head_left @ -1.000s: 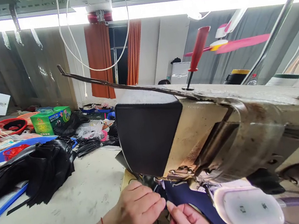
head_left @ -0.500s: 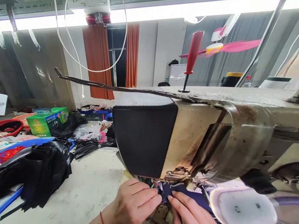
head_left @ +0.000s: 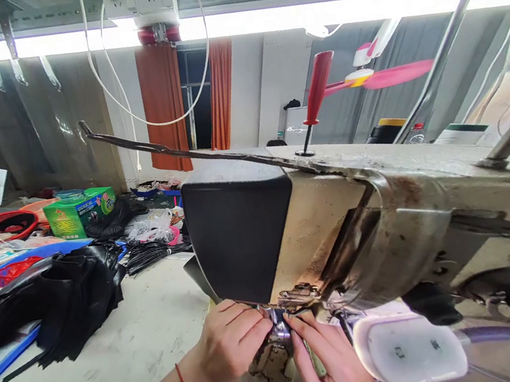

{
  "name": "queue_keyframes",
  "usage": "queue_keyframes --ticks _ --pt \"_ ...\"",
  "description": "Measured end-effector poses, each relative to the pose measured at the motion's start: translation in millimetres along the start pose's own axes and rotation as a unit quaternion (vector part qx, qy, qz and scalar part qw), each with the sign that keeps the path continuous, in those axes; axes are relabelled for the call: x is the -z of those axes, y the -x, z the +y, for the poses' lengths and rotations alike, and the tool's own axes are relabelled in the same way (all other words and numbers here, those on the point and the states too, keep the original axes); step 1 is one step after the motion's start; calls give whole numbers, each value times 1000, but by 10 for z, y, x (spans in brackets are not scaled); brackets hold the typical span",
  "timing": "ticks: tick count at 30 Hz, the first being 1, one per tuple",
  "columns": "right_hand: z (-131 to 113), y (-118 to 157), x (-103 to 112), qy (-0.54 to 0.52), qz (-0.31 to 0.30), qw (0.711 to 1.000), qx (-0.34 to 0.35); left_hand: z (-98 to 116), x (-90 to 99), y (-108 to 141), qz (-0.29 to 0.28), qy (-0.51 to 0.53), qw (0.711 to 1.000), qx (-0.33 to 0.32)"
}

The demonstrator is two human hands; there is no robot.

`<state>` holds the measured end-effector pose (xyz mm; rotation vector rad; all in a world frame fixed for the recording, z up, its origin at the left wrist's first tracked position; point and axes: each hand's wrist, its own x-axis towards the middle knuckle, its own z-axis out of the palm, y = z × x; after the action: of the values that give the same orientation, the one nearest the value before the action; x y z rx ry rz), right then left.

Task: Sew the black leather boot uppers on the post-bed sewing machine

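Note:
An old sewing machine (head_left: 243,237) with a dark end cover fills the middle and right. Beneath its head, my left hand (head_left: 231,338) has its fingers pressed together beside the needle area; what they pinch is too small to make out. My right hand (head_left: 330,355) is just right of the needle, fingers bent, with a pale green object (head_left: 317,360) partly showing between them. Little of any material under the needle is visible. A lit white lamp (head_left: 410,346) sits right of my right hand.
Black strips (head_left: 74,294) lie on the white table (head_left: 158,314) at the left, by a blue tray (head_left: 9,361) and a green box (head_left: 80,214). A red-handled screwdriver (head_left: 319,89) stands upright on the machine, near a long thin metal rod (head_left: 157,148).
The dark blue piece seen under the needle and my right hand is mostly out of sight now. My right hand's fingers are more bent. The whole view has shifted slightly.

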<state>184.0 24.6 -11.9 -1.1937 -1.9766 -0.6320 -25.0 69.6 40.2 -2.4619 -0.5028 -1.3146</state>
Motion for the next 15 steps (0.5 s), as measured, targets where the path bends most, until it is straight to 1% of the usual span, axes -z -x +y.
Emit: queue_keyframes --ticks 4,7,9,12,15 --pt "-1 2 -6 -12 10 1000 -12 -10 -7 42 -1 -1 1000 10" --pt "-37 -55 7 -20 18 999 -30 21 6 30 23 7 999 32" --pt "-75 -117 24 -28 21 998 -43 75 19 -2 28 0 998 50" --pt "-119 -185 44 -38 33 998 -49 156 34 -45 -7 -27 997 73" --pt "-109 -167 49 -41 4 998 -52 185 32 -51 -29 -45 996 76"
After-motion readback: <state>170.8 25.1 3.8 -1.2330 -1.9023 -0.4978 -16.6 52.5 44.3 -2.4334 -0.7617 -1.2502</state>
